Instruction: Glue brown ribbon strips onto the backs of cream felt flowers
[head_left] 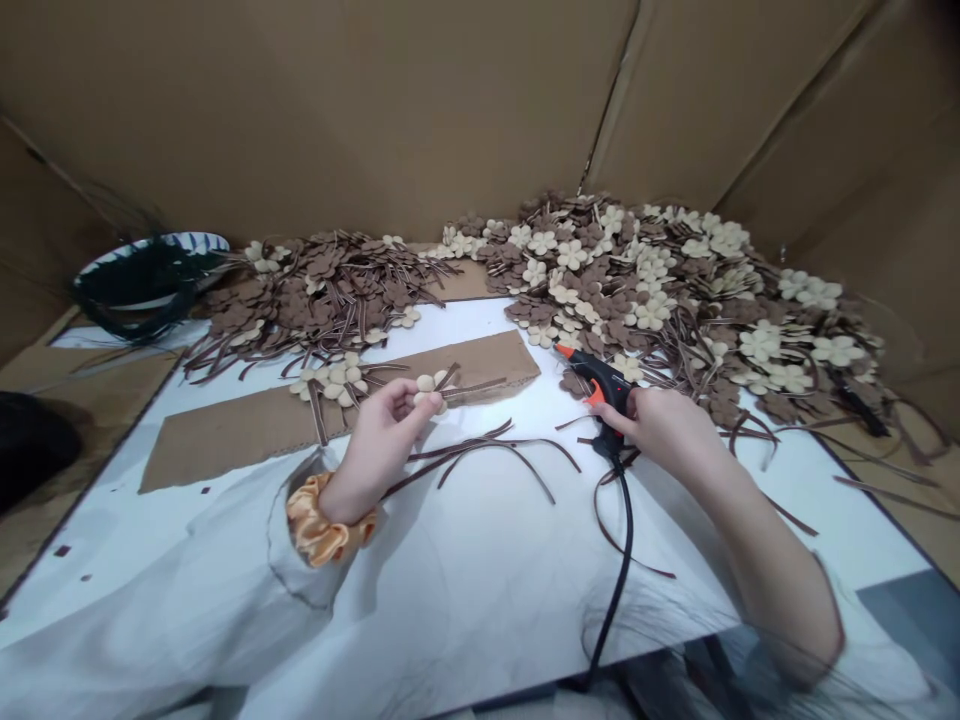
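My left hand (386, 430) pinches a cream flower (431, 385) with brown ribbon strips sticking out beside it. An orange scrunchie (322, 525) circles that wrist. My right hand (660, 420) is wrapped round a black hot glue gun (606, 385) with an orange tip and trigger, its nozzle pointing up and left near the flower pile. Under and beyond the left hand lies a flat cardboard strip (232, 435) bearing several cream flowers (337, 380). Loose brown ribbons (480, 440) lie on the white surface between my hands.
Heaps of brown and cream flowers stand at the back left (322, 285) and back right (637, 270). A blue-and-white bowl (206, 242) with dark strands sits far left. The gun's black cord (626, 540) runs to the front edge. Cardboard walls (337, 120) enclose the back.
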